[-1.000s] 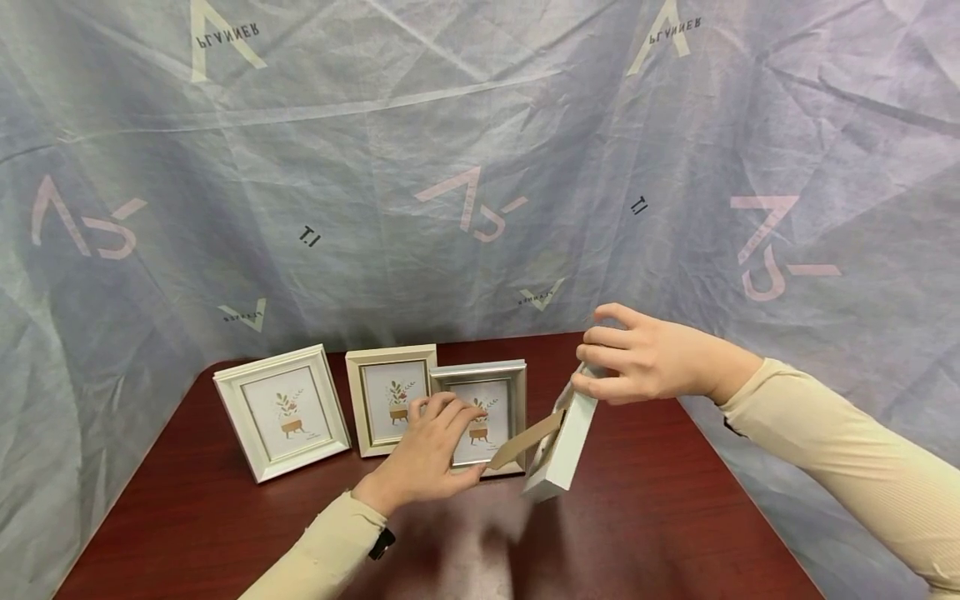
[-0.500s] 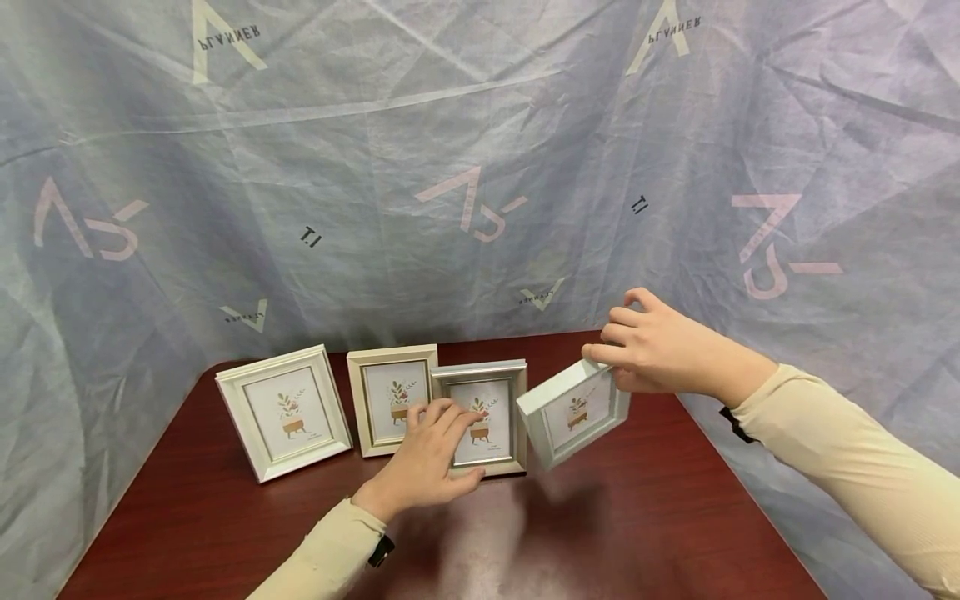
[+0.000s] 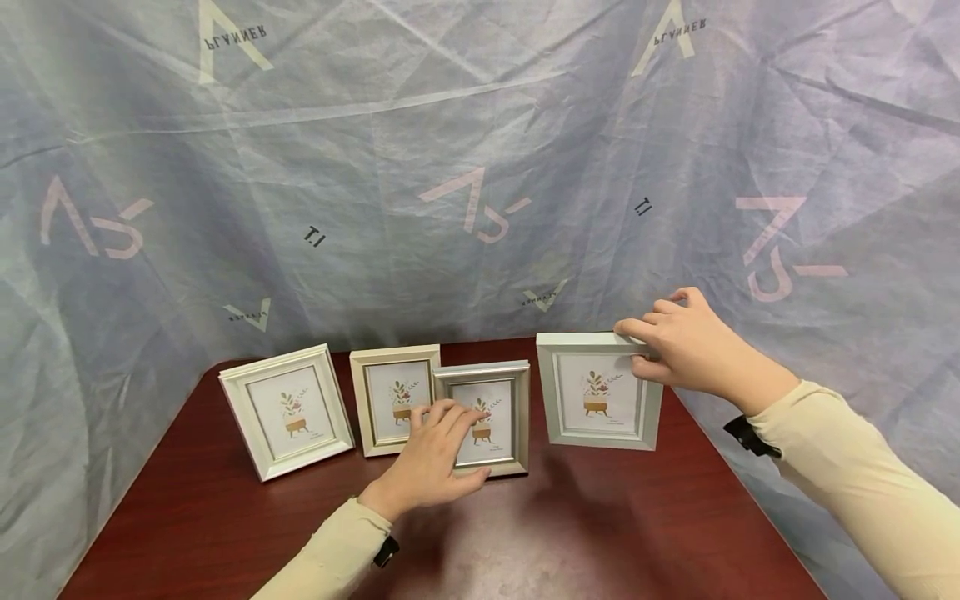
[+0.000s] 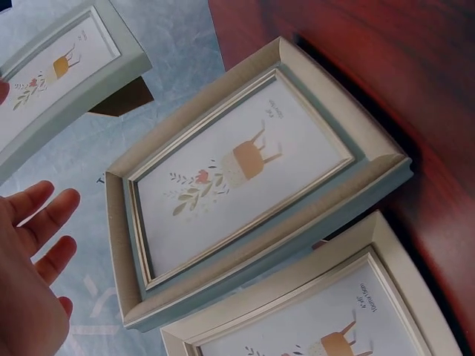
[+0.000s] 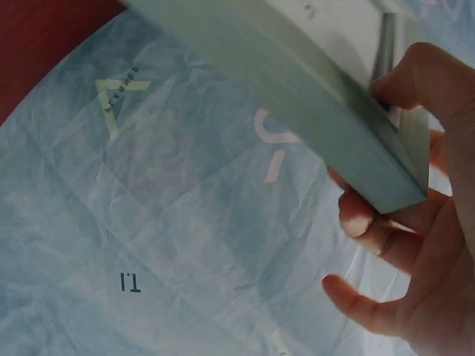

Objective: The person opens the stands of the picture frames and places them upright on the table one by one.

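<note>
My right hand grips a pale green picture frame at its upper right corner. In the right wrist view the thumb lies over the front and curled fingers sit behind the frame's edge. The frame is held above the table, upright, its plant picture facing me. My left hand hovers before a silver-beige picture frame, hiding its lower left part. In the left wrist view the fingers are loosely bent, apart from that frame, and hold nothing.
A cream frame with a gold inner edge stands behind the silver-beige one, partly overlapped by it. Farther left, a white frame stands turned at an angle. All are on the dark red table; a grey printed cloth hangs behind.
The right hand has moved right and turned the pale green frame from edge-on to facing me. The left thumb no longer meets its brown back stand; the left hand stayed nearly in place.
</note>
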`<action>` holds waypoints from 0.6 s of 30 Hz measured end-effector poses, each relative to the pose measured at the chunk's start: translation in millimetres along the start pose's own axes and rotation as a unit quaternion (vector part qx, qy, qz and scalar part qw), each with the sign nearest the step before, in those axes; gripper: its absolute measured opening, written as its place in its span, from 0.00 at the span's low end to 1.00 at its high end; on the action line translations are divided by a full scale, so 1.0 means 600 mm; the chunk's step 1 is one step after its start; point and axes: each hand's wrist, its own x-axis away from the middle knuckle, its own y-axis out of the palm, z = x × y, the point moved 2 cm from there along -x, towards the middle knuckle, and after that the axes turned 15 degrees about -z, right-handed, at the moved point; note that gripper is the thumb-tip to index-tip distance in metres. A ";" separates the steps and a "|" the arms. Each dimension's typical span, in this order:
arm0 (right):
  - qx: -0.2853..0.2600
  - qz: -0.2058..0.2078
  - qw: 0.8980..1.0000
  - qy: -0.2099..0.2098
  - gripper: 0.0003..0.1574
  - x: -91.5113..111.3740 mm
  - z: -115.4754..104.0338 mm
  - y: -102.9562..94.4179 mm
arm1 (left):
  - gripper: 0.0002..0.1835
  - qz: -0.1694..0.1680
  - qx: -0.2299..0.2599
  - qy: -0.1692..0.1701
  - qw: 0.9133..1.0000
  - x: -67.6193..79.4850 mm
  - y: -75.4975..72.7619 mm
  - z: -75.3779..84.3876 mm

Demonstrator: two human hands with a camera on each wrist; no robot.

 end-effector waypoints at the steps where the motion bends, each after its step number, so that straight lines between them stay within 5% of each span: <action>1: -0.001 -0.001 1.000 0.011 0.18 0.002 0.000 0.000 | 0.36 0.001 0.001 -0.002 1.000 -0.001 0.001 0.000; 6: 0.009 0.004 0.999 0.039 0.17 0.009 0.000 0.003 | 0.36 0.005 0.007 -0.008 1.000 -0.005 0.006 -0.001; 18: 0.023 0.039 0.998 0.035 0.19 0.014 -0.002 0.008 | 0.38 0.003 0.045 -0.024 0.999 -0.019 0.027 0.005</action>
